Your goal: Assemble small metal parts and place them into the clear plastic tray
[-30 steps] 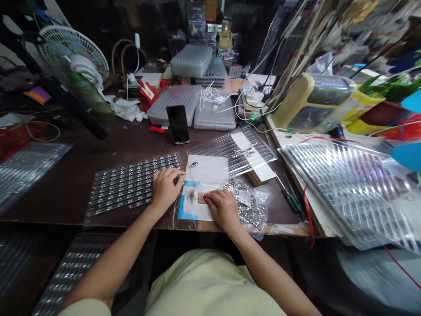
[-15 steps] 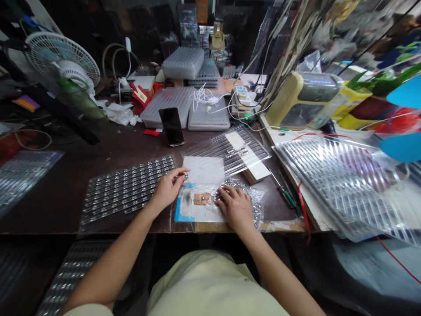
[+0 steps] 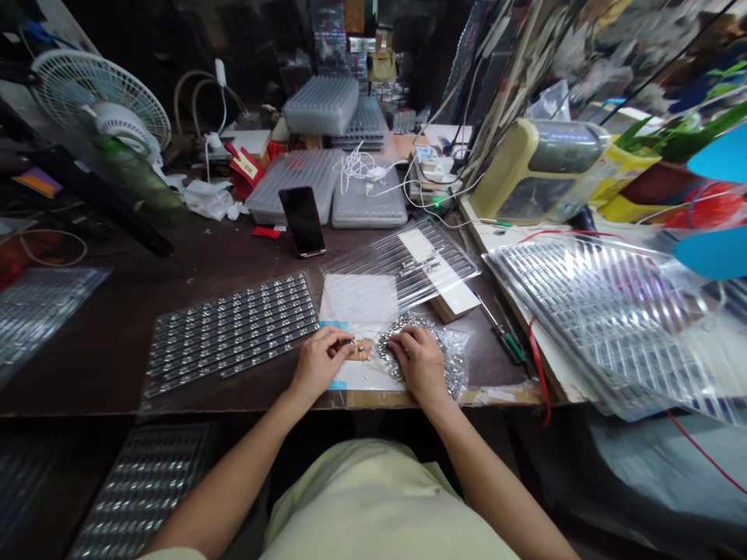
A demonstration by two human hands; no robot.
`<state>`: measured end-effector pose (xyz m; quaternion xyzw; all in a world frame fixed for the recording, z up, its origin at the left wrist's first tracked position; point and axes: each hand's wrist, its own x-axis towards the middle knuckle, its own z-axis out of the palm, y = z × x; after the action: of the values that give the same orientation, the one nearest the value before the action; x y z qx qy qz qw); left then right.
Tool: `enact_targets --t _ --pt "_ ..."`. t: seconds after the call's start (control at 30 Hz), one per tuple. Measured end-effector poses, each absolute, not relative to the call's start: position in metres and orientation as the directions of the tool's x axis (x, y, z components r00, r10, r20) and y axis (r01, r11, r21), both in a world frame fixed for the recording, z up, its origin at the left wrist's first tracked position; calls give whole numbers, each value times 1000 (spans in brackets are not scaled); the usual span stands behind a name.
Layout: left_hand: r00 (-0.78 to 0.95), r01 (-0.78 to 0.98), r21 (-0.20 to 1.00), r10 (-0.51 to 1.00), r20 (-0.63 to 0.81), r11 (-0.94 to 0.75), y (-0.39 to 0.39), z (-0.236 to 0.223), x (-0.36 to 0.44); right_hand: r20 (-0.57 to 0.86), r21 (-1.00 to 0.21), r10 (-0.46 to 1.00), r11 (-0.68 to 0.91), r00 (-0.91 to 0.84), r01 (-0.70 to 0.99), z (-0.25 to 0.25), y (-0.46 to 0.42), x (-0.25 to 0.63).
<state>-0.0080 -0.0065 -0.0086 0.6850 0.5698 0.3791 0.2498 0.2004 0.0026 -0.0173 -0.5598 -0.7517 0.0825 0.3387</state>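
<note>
My left hand (image 3: 322, 361) is closed in a pinch at the left side of a small copper-coloured block (image 3: 362, 351), which lies on a white and blue sheet (image 3: 373, 379). What its fingertips hold is too small to make out. My right hand (image 3: 423, 364) has thumb and fingers drawn together at the left part of a heap of small shiny metal parts (image 3: 413, 322) on clear plastic. Any piece between those fingers is hidden. Left of my left hand lies a clear tray filled with rows of small metal pieces (image 3: 233, 330).
Behind the sheet, a ribbed clear tray (image 3: 373, 253) with several metal pieces lies across a white strip (image 3: 461, 295). A phone (image 3: 302, 222) leans upright. At right are a green-handled screwdriver (image 3: 511, 346) and stacked clear trays (image 3: 607, 327). A fan (image 3: 105, 105) stands back left.
My left hand has moved right and toward me, from beside the white paper to the copper-coloured block. My right hand's fingers have drawn together over the metal parts.
</note>
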Motion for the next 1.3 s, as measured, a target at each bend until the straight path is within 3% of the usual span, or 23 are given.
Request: enact_targets --t 0.6,0.8,0.97,1.3 --pt "129 692 667 957 261 -275 -11 -11 2 388 -644 915 356 -111 678 -15 0 206" --pt "125 654 703 956 265 -280 -10 -11 1 368 -653 916 378 -162 656 -8 0 196" --pt "-27 554 793 946 323 -255 -9 -11 -3 309 -553 914 396 -261 733 -7 0 169" --pt "-48 541 807 950 310 -236 -8 -10 -3 348 -383 897 402 -273 832 -6 0 178"
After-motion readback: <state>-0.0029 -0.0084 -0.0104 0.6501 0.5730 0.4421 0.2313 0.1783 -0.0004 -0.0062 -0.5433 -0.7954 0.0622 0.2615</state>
